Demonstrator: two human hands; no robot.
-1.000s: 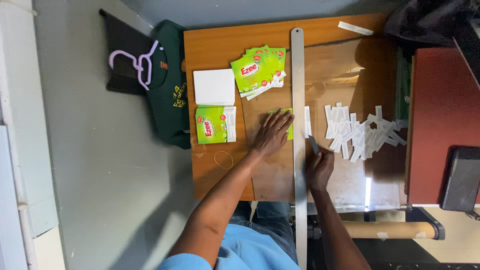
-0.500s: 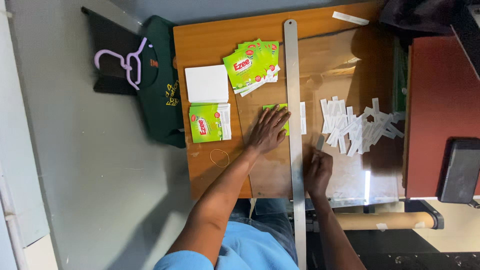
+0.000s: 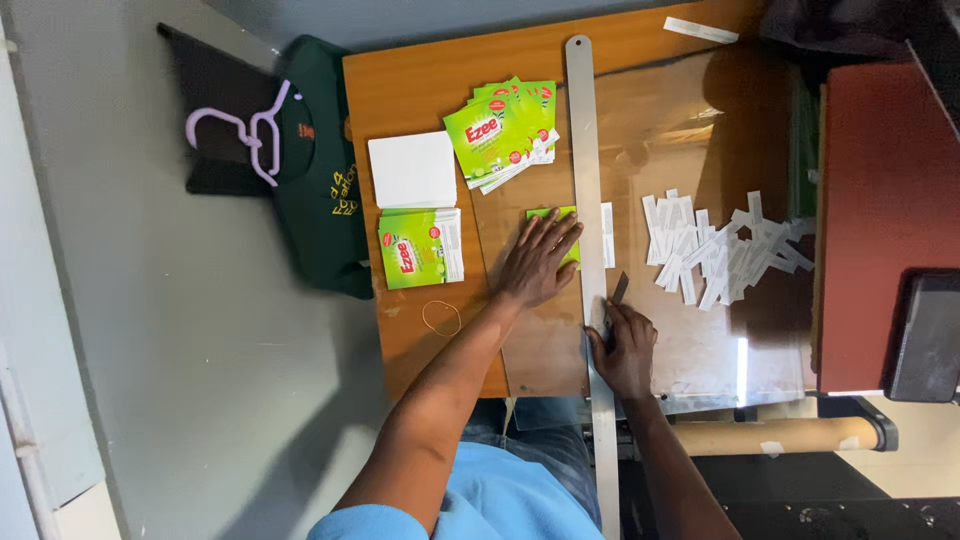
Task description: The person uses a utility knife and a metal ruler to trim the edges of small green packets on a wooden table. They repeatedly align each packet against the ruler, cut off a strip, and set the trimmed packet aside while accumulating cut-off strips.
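My left hand point(image 3: 538, 262) lies flat, fingers spread, pressing a green printed card point(image 3: 549, 214) onto the glass sheet point(image 3: 700, 110), right against a long metal ruler point(image 3: 582, 130). A white strip of the card point(image 3: 607, 220) sticks out past the ruler's far edge. My right hand point(image 3: 625, 345) grips a small dark blade point(image 3: 620, 288) beside the ruler, below the card. A pile of cut white strips point(image 3: 715, 245) lies to the right on the glass.
A fanned stack of green cards point(image 3: 505, 130), a white stack point(image 3: 412, 170) and another green stack point(image 3: 420, 248) lie on the wooden table point(image 3: 400, 90). A rubber band point(image 3: 441, 318) sits near the front. A dark green shirt with a hanger point(image 3: 255, 135) lies left. A red surface point(image 3: 885, 200) stands right.
The view has shifted slightly. My right hand with the blade has drawn back toward me along the ruler. My left hand stays pressed on the card.
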